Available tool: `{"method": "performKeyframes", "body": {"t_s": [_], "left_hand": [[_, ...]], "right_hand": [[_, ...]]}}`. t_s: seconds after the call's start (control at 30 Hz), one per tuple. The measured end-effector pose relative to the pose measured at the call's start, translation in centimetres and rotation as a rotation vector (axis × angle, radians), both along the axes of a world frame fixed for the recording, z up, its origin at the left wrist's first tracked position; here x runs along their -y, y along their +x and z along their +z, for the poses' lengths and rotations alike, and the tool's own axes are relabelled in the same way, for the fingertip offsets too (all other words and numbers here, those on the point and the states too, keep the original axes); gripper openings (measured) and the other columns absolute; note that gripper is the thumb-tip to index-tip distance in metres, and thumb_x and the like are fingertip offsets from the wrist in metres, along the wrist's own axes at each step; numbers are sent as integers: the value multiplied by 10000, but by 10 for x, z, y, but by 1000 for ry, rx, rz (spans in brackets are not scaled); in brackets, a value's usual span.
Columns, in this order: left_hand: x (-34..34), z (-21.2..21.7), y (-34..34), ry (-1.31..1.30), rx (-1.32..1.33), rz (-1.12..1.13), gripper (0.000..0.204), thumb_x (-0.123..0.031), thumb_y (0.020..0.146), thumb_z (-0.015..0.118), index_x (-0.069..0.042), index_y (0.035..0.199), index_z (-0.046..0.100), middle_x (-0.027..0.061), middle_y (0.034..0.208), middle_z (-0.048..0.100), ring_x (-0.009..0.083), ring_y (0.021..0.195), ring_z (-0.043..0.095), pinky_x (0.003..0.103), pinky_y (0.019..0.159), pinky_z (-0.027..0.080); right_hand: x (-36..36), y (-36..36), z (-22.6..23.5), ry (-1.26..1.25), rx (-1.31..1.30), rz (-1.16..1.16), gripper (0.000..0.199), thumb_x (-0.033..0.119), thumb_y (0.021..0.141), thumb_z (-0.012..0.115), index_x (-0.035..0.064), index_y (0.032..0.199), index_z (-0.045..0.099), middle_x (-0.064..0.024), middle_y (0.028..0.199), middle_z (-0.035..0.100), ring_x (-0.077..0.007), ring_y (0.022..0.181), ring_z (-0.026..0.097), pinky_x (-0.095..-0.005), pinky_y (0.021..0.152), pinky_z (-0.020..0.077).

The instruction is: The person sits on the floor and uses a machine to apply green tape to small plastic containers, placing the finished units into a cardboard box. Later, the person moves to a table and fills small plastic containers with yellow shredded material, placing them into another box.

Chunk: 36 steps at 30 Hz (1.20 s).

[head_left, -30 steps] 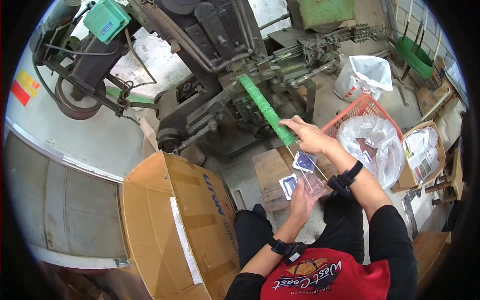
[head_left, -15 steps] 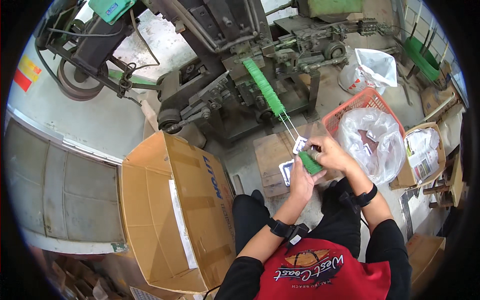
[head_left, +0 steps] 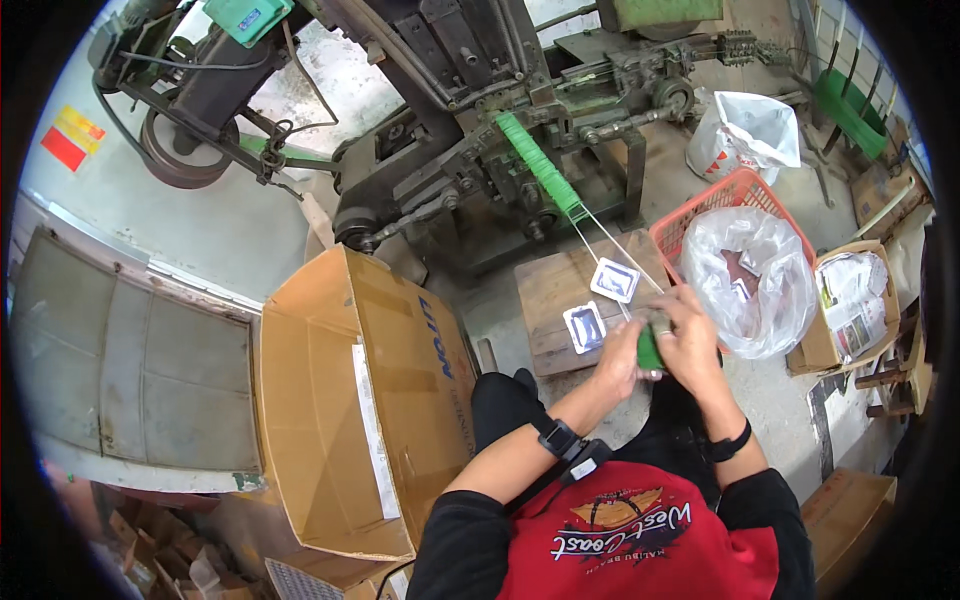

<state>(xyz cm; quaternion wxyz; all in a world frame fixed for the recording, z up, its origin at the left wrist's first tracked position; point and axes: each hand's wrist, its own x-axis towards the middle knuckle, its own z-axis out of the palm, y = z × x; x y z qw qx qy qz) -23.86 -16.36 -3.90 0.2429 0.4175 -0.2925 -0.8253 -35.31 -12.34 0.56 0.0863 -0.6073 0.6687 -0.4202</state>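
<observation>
My left hand (head_left: 620, 360) and my right hand (head_left: 690, 338) are closed together around a bundle of thin green pieces (head_left: 648, 349), mostly hidden by the fingers. Just beyond them, two white-bordered cards with dark centres, a nearer card (head_left: 584, 328) and a farther card (head_left: 614, 280), lie at the wooden board (head_left: 545, 290). Two thin metal rods (head_left: 632, 262) slope down from the machine toward my hands. Higher on the rods sits a long row of similar green pieces (head_left: 538, 162), its top end at the machine.
A dark, greasy machine (head_left: 440, 180) fills the far side. At left stands a large open cardboard box (head_left: 330, 400). On the right are a red plastic basket (head_left: 672, 228) with a clear bag (head_left: 745, 315), a white sack (head_left: 740, 140) and a small carton (head_left: 850, 350) of paper.
Both hands have drawn back toward me and to the right with the green bundle. My fingers now cover more of it. The two cards show more fully.
</observation>
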Motion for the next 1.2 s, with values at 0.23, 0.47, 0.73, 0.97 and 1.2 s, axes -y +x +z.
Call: {"method": "performKeyframes", "body": {"t_s": [0.23,0.47,0.73,0.97,1.2], "left_hand": [[-5,111,67,-167,18,-239,342,-375,913,486,-37,946,525,131,721,637,243,525,643,268,339,438],[93,222,235,-696,522,344,247,-255,921,524,-10,945,543,102,644,592,180,501,616,225,342,463],[154,61,466,-574,840,882,216,-246,851,639,-31,827,635,23,652,583,95,486,535,242,329,400],[202,-174,496,-291,617,925,207,-54,821,556,16,1004,623,167,890,616,288,717,631,452,519,572],[248,-268,428,-447,1088,859,180,-80,759,577,10,875,682,207,795,659,311,758,646,398,690,498]], "right_hand": [[-18,-33,-73,40,166,-145,153,15,751,586,12,898,628,-173,818,607,-331,739,598,-378,658,463],[24,33,-119,537,-128,-60,218,165,756,608,26,925,614,-224,824,624,-398,763,603,-464,694,473],[51,42,-207,420,-406,17,229,221,813,589,30,938,608,-219,831,616,-392,766,590,-476,665,460],[58,50,-179,416,-453,17,210,69,787,538,22,971,628,-197,945,586,-395,793,584,-454,657,471],[67,59,-168,156,-605,122,150,40,756,577,4,890,633,-131,887,572,-319,825,553,-403,701,455]]}}
